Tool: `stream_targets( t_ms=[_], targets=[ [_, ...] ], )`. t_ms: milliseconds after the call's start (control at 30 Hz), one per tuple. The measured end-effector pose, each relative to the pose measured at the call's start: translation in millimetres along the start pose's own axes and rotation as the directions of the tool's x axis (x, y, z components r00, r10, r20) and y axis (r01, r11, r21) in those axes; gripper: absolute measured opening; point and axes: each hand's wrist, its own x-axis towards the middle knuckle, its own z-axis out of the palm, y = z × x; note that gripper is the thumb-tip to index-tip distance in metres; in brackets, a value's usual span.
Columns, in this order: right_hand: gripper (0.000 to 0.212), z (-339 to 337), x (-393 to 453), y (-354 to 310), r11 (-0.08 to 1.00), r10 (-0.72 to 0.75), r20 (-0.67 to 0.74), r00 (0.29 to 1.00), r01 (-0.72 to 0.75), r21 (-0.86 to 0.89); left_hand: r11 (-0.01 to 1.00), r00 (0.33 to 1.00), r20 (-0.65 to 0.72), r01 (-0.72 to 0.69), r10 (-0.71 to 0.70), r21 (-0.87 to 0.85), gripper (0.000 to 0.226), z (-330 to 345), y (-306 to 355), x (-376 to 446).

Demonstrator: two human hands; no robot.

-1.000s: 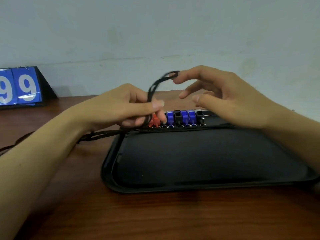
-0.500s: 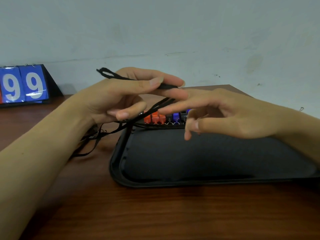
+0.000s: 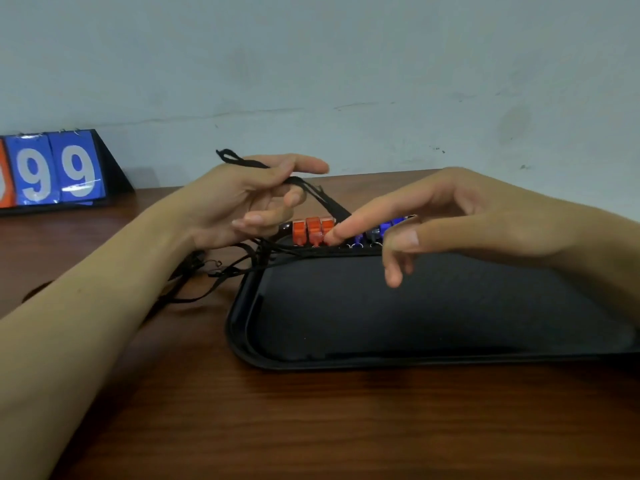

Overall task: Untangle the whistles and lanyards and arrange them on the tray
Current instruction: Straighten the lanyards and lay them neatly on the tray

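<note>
Mid-frame: left hand point(image 3: 239, 199) pinches lanyard point(image 3: 325, 199), untangling step; right hand point(image 3: 485, 220) released, forefinger at whistles point(image 3: 313, 230) on tray point(image 3: 242, 341). Next: probably free strap.

flat black woven-cloth lanyard cord point(image 3: 311, 188): matt, slightly fuzzy at edges. small orange plastic whistles point(image 3: 313, 230) & blue plastic whistles point(image 3: 386, 227): smooth, semi-gloss, w/ thin shiny metal split rings at the base. rectangular black plastic tray point(image 3: 242, 327): glossy rim, inner floor duller w/ fine texture. dark reddish-brown wooden table point(image 3: 311, 427): visible grain, satin sheen. blue flip scoreboard w/ white digits point(image 3: 55, 171): glossy plastic-looking cards. pale wall point(image 3: 346, 64): matt paint, scuffed.
</note>
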Motion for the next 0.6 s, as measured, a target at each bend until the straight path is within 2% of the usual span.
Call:
stream_targets(
  t_ms=[100, 200, 300, 367, 467, 600],
  targets=[
    [0.036, -5.1, 0.1, 6.1, 0.993, -0.002, -0.027, 1.000, 0.005, 0.119, 1.000, 0.999, -0.038, 0.024, -0.025, -0.013, 0.026, -6.2, -6.4, 1.4],
    [0.037, -12.3, 0.5, 12.1, 0.958, 0.008, -0.025, 1.000, -0.001, 0.286, 0.993, 0.998, -0.033, 0.046, -0.050, -0.113, 0.027, -15.9, -14.0, 1.7],
    [0.032, -16.7, -1.0, 15.3, 0.950, 0.002, -0.026, 1.000, 0.006, 0.311, 0.974, 0.998, 0.001, 0.057, -0.059, -0.218, 0.029, -31.5, -16.8, 1.8],
    [0.031, -18.1, -1.8, 17.1, 0.958, 0.011, -0.034, 0.999, -0.001, 0.286, 0.948, 0.990, 0.130, 0.090, -0.052, -0.304, 0.028, -41.4, -18.6, 1.8],
    [0.028, -18.8, -1.1, 20.2, 0.974, 0.033, -0.063, 0.997, -0.017, 0.228, 0.862, 0.932, 0.361, 0.210, -0.035, -0.461, 0.032, -50.0, -26.7, 3.3],
    [0.025, -20.9, -0.9, 24.1, 0.987, 0.049, -0.116, 0.992, -0.031, 0.158, 0.826, 0.893, 0.447, 0.289, -0.050, -0.485, 0.034, -54.2, -33.7, 4.2]
  ],
)
